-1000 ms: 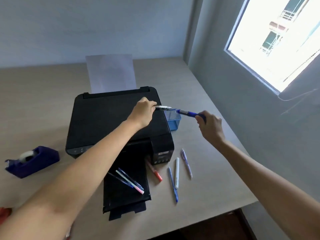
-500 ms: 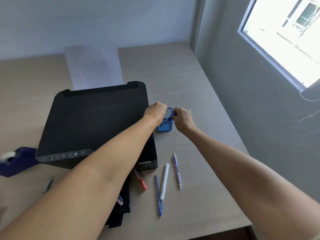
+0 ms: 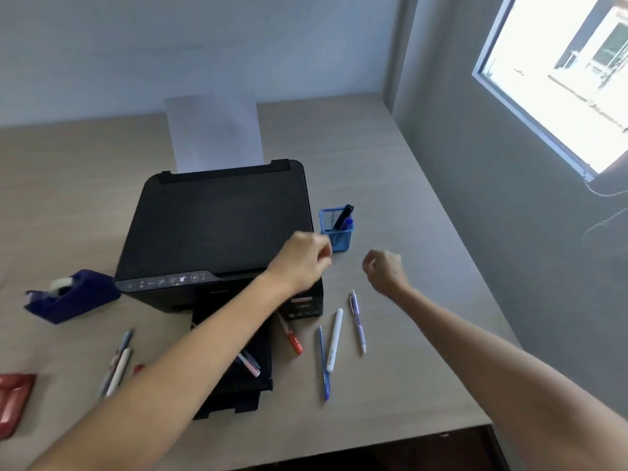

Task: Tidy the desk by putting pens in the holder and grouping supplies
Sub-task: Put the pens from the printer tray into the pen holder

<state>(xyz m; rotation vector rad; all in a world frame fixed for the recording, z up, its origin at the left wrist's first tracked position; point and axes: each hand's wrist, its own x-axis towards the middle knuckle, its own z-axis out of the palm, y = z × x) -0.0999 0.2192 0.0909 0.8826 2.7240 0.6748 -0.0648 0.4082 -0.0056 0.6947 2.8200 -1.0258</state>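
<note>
Both my hands hang over the desk (image 3: pixel 390 158) with nothing in them. My left hand (image 3: pixel 300 261) is loosely curled, fingers drawn in above the front right corner of the printer (image 3: pixel 217 229); my right hand (image 3: pixel 384 270) is curled the same way, near the holder (image 3: pixel 336 229) but apart from it. The blue mesh holder stands upright just beside the printer's right side, with a black pen (image 3: pixel 344 215) and a blue-capped one leaning inside.

Plenty is left lying loose. A red pen (image 3: pixel 290 336), a blue pen (image 3: pixel 323 363), a white pen (image 3: pixel 334 339) and a pale purple pen (image 3: pixel 357 321) lie close together on the desk below my right hand. Two or three more pens (image 3: pixel 249 363) rest on the printer's output tray, partly under my left forearm, and another pair (image 3: pixel 117 367) lies off to the left, near the tape dispenser (image 3: pixel 71 295).

The risks, as I judge them: the holder looks light and the pens in it lean — a careless push from a full hand could tip it. The pens on the desk are round and near each other, so grabbing one may roll its neighbours toward the front edge. Those on the tray are half hidden under my arm — a sweep of the forearm could knock them off or make me overlook them.
</note>
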